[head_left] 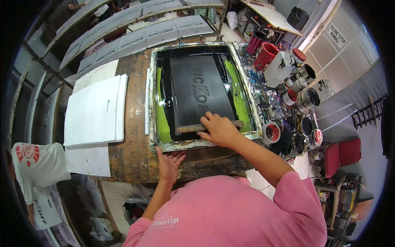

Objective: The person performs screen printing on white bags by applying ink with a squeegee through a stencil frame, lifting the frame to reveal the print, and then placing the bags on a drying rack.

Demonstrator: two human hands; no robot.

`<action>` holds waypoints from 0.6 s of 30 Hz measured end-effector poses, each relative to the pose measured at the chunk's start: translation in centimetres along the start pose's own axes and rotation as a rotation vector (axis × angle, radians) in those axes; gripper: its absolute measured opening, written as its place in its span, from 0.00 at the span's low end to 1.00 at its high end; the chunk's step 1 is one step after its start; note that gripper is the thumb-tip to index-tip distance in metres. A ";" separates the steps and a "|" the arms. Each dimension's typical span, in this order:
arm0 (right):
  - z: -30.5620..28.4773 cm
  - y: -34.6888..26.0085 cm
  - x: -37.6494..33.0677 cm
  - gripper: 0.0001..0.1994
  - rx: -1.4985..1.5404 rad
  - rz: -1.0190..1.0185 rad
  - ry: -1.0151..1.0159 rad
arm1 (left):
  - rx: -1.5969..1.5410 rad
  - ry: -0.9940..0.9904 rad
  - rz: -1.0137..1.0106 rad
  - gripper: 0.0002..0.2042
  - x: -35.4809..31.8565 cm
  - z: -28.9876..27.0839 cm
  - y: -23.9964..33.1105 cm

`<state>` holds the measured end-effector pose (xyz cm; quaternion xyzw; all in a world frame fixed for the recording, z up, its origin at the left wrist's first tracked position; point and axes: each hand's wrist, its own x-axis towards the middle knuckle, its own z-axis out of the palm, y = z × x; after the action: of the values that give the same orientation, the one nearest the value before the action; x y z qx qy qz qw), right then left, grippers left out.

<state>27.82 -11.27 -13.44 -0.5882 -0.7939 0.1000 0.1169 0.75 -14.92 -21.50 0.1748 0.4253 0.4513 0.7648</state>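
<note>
A silk-screen printing frame with a worn, paint-stained wooden border lies on the table in front of me. Black ink covers most of its mesh, where dark lettering shows, and green strips run down both sides. My right hand is closed around a wooden squeegee, which lies crosswise near the frame's near end. Its blade edge cannot be made out. Palm up, my left hand is at the near left corner of the frame, thumb and fingers apart, close to or touching the border.
A stack of white sheets lies left on the wooden table. Ink tubs and cans, including a red bucket, crowd the right side. Printed sheets rest on racks behind. A person in a white shirt stands at left, holding a printed sheet.
</note>
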 end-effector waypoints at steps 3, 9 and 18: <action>-1.1 -2.3 -2.3 0.21 -0.161 -0.061 0.018 | 0.005 -0.045 0.076 0.50 -1.1 1.1 1.0; -8.0 -5.4 -0.7 0.18 -0.236 -0.017 0.476 | -0.078 -0.510 0.374 0.46 -2.4 3.5 7.0; -19.2 -4.5 8.0 0.17 -0.321 -0.152 0.748 | 1.856 0.224 0.742 0.45 3.4 4.6 7.2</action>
<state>27.31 -4.52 6.77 -0.5347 -0.7433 -0.2547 0.3110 1.32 -7.71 -15.80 0.7796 0.5971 0.1648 0.0928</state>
